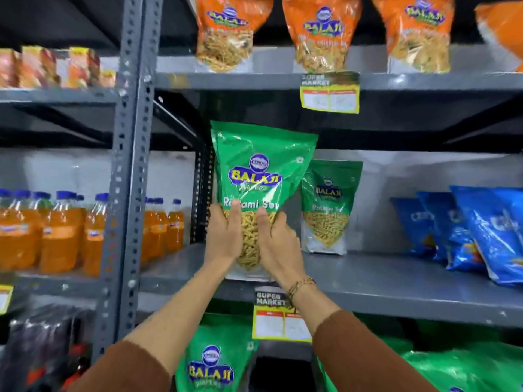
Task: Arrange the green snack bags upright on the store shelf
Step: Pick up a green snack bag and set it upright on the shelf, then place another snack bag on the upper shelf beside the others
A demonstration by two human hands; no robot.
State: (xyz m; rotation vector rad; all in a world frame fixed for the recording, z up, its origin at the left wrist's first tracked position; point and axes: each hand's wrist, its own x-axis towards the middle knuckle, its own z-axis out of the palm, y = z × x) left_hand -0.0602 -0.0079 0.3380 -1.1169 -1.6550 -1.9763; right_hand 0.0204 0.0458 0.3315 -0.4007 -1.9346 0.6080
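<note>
You had both hands, left hand (226, 236) and right hand (278, 241), clamped on the lower half of the green snack bag (261, 176), its long axis upright, base at the shelf (396, 281) near edge, left of the standing bag (328, 207).

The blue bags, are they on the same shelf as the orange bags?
No, the blue bags sit one shelf below the orange bags.

held bag (261, 176) base: hidden by hands | lower green bags (215, 360): cut off | price tags (329, 93): unreadable
</note>
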